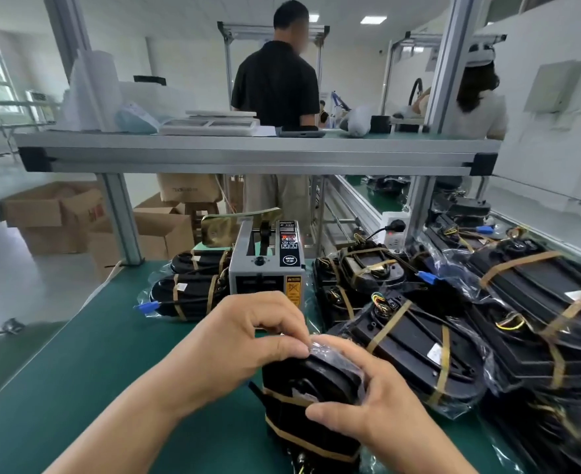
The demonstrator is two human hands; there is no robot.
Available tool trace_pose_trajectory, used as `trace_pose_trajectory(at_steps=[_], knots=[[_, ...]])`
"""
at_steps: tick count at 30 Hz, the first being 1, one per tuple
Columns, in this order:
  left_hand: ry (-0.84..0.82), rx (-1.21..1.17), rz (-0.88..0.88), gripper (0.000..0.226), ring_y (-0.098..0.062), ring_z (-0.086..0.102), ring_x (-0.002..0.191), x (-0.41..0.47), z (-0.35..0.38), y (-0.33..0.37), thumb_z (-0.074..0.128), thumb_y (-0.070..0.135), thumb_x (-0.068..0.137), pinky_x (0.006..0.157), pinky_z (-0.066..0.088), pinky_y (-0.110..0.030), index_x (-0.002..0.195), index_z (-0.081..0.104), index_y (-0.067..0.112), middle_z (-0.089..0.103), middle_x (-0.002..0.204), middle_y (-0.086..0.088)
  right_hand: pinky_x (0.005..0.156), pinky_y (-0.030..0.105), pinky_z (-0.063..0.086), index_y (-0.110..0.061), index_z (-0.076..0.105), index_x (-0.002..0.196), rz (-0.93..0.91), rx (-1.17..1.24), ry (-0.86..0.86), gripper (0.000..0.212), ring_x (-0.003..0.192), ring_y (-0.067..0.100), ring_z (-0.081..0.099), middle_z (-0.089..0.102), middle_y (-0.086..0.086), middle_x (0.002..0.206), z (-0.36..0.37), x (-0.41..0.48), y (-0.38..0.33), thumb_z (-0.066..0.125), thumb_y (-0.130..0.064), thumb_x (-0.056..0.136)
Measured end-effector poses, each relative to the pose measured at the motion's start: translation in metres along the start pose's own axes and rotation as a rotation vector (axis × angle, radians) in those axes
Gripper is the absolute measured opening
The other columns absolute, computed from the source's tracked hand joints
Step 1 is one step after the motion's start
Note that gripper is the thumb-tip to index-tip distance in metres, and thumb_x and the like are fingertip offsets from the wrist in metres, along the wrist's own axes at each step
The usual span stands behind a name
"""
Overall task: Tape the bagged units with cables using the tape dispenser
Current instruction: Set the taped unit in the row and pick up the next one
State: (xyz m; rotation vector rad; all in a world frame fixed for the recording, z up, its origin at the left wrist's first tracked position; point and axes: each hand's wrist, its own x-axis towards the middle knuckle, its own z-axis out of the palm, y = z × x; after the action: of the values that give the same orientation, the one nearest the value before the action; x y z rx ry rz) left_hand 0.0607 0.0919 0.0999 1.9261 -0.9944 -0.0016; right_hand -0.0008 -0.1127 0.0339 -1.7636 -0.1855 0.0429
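Note:
A black bagged unit (311,401) with brown tape bands stands on end on the green mat at lower centre. My left hand (244,340) pinches the clear bag film at its top between thumb and fingers. My right hand (371,401) grips the unit's right side, thumb across its front. The grey tape dispenser (268,266) stands just behind my hands, a roll of brown tape (219,229) mounted at its back left. I see no tape strip at its front slot.
A pile of taped bagged units (419,347) fills the right side up to the conveyor rail. Two more taped units (186,295) lie left of the dispenser. An aluminium shelf (248,155) crosses overhead. A person (277,83) stands beyond it. Cardboard boxes (60,213) sit on the floor left.

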Motion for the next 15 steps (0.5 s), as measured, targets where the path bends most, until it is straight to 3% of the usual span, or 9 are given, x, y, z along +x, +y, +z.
trace_pose_trajectory(at_steps=[5,9,12,15], knots=[[0.012,0.201,0.023,0.021,-0.013,0.061,0.086,0.016,0.009,0.008,0.069,0.017,0.09,0.075,0.046,-0.019,0.077,0.061,0.032,0.063,0.085,0.013,0.104,0.056,0.049,-0.05,0.06,0.126,0.019,-0.014,0.011,0.067,0.107,0.032,0.069,0.066,0.028,0.111,-0.005,-0.002,-0.001,0.086,-0.031,0.067],[0.057,0.311,0.074,0.024,-0.008,0.058,0.083,0.029,0.009,0.017,0.066,0.019,0.093,0.071,0.041,-0.014,0.078,0.056,0.033,0.059,0.085,0.016,0.106,0.04,0.049,-0.048,0.061,0.124,0.003,-0.014,-0.108,0.066,0.112,0.017,0.07,0.074,-0.001,0.117,-0.005,-0.004,-0.006,0.084,-0.02,0.07],[0.019,0.33,0.045,0.02,-0.006,0.058,0.084,0.034,0.008,0.018,0.065,0.023,0.094,0.073,0.041,-0.012,0.08,0.056,0.035,0.059,0.088,0.018,0.095,0.022,0.053,-0.046,0.062,0.124,0.0,-0.015,-0.108,0.065,0.107,0.009,0.071,0.076,-0.016,0.106,-0.006,-0.006,-0.005,0.083,-0.015,0.071],[-0.049,0.187,-0.024,0.007,-0.007,0.061,0.092,0.033,0.004,0.014,0.069,0.037,0.089,0.078,0.044,-0.012,0.094,0.065,0.034,0.063,0.096,0.017,0.088,0.021,0.054,-0.049,0.064,0.117,0.007,0.02,-0.095,0.063,0.105,0.015,0.072,0.075,-0.007,0.111,-0.009,-0.009,-0.008,0.082,-0.011,0.071]])
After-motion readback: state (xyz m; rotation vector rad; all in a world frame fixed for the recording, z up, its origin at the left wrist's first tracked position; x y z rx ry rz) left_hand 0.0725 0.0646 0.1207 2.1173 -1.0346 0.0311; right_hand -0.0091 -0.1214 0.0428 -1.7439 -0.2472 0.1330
